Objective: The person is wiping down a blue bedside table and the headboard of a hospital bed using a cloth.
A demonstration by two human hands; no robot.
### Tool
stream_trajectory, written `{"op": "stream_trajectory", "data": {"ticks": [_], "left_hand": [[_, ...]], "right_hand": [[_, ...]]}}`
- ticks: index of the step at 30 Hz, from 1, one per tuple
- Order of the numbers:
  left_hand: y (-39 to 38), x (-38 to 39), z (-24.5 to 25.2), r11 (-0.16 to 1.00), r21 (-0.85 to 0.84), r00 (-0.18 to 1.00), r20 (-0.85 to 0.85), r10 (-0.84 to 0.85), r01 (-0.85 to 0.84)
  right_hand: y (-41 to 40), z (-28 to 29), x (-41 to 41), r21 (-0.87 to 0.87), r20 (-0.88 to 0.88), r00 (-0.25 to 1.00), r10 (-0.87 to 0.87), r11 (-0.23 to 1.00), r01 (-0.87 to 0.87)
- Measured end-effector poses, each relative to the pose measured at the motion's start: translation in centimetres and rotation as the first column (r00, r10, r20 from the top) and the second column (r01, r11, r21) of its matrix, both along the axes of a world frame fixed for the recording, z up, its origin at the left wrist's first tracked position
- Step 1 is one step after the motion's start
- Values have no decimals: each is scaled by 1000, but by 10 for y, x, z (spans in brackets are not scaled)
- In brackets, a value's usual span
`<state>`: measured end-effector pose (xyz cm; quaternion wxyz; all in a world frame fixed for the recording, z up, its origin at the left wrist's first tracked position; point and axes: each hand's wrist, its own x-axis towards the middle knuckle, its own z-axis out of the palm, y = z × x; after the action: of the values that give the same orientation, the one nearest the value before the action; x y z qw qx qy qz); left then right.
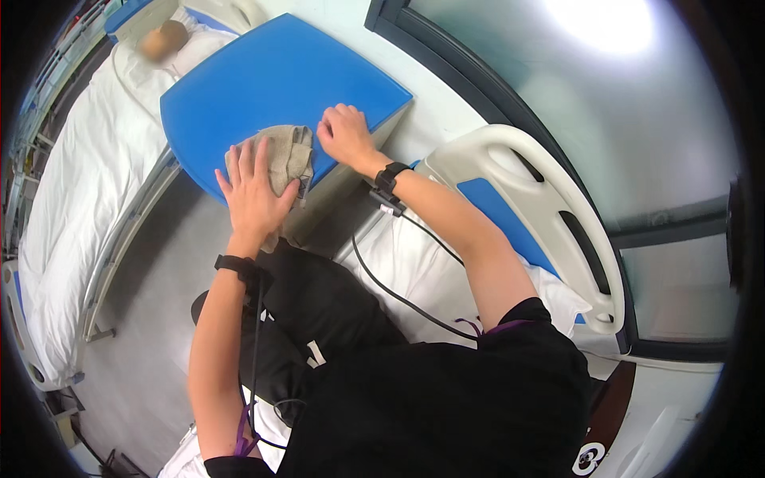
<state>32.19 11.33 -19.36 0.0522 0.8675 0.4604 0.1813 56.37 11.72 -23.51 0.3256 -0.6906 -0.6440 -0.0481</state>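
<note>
My left hand [257,191] lies flat with its fingers spread on a beige folded cloth [296,149]. The cloth rests near the front edge of the blue top of a bedside cabinet [281,66], and part of it hangs over that edge. To the right of the cloth, my right hand [346,134] is curled into a loose fist above the cabinet's right edge. Nothing shows in it, though its palm is hidden. Both wrists wear black straps, and a small black device [387,202] with a cable is fixed at the right one.
On the left, a patient mannequin [161,42] lies in a hospital bed under a white sheet [77,173]. Close by on the right stands another bed with a cream-and-blue headboard [508,197] and white bedding [394,251]. Black cables [406,296] hang by my arms. Frosted glass panels [597,119] line the wall.
</note>
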Motion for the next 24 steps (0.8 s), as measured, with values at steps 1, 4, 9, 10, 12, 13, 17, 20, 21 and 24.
{"op": "stream_trajectory", "data": {"ticks": [1, 4, 9, 10, 12, 13, 17, 20, 21, 24], "left_hand": [[10, 0, -2, 1000, 4, 1000, -4, -12, 12], [48, -26, -30, 883, -326, 629, 776, 46, 337], [44, -57, -29, 749, -481, 478, 842, 250, 456], [43, -57, -25, 743, -490, 514, 826, 230, 456], [42, -51, -19, 764, -477, 576, 799, 171, 435], [41, -49, -18, 786, -469, 633, 763, 132, 402], [35, -38, -17, 868, -411, 832, 555, -3, 278], [27, -27, -21, 913, -336, 928, 360, -101, 229], [19, -28, -22, 912, -342, 927, 363, -95, 228], [-1, -30, -29, 992, 90, 995, 30, -94, 91]], "right_hand": [[-1, -6, -4, 30, -52, 998, -35, 999, 37], [1, -7, -53, 61, -229, 971, -66, 995, 81], [-56, 21, -141, -127, 52, 975, 214, 970, -206], [-56, 25, -150, -160, 65, 979, 192, 971, -180], [-50, 27, -153, -192, 43, 983, 181, 967, -169], [-44, 31, -148, -191, 43, 983, 176, 968, -165], [-12, 43, -115, -264, -15, 998, 59, 963, -61], [4, 35, -64, -178, 19, 994, -105, 978, 106], [-1, 33, -51, -153, 17, 997, -70, 986, 72], [-29, 33, -36, -87, 57, 998, 4, 996, 1]]}}
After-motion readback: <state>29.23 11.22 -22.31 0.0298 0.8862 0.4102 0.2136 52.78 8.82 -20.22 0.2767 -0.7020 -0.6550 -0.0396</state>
